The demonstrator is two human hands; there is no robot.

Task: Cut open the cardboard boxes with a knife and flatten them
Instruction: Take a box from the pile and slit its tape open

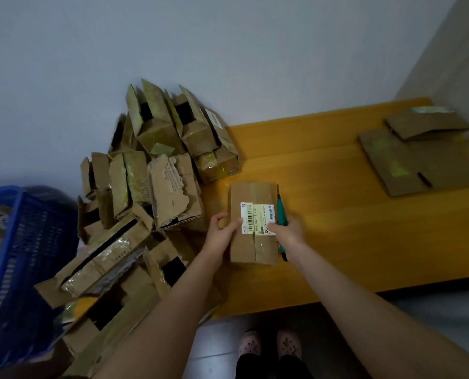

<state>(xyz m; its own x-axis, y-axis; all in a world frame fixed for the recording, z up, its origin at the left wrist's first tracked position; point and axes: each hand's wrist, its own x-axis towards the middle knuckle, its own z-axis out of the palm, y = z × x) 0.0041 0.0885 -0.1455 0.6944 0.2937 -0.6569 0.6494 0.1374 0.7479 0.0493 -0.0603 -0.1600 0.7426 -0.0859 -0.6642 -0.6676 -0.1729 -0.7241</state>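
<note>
A small taped cardboard box (252,195) with a white and yellow shipping label lies on the wooden table (323,214). My left hand (222,231) grips the box's left edge, thumb on the label. My right hand (286,231) holds a green-handled utility knife (280,212) against the box's right side, with one finger pressing on the label; the blade end points away from me. A pile of opened cardboard boxes (156,170) fills the table's left part.
Flattened cardboard sheets (419,157) lie at the table's far right, near the wall corner. A blue plastic crate (17,258) stands at the left beside the pile. My feet in pink shoes (269,343) are on the tiled floor below the table's front edge.
</note>
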